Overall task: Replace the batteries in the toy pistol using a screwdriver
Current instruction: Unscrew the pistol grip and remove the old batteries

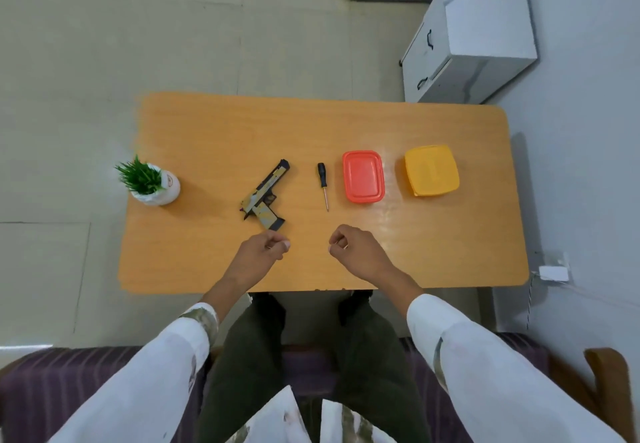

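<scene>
Seated person at an orange wood-look bench (pixel 311 123), both arms in white sleeves (pixel 156 373) reaching forward. Left grip (pixel 264 248), a bare hand, is curled into a loose fist with the thumb against the fingers and nothing in it. Right grip (pixel 356 252) is the same, fingers curled in, nothing held. Both sit over the near middle of the bench, apart from each other; cannot tell if they rest on the surface or hover. Toy pistol (pixel 265 196) lies flat on the bench just beyond the left grip, not touched, barrel pointing away and to the right, handle end toward the person and near the left knuckles. Screwdriver (pixel 323 182) lies to the right of the pistol and apart from it, black handle away from the person, tip toward them, untouched. Further right is a red lidded container (pixel 363 176), then a yellow lidded container (pixel 432 170), both closed and apart from each other. Small potted plant (pixel 152 182) in a white pot stands at the left edge of the bench. Grey cabinet (pixel 478 40) stands on the floor beyond the far right corner of the bench.
</scene>
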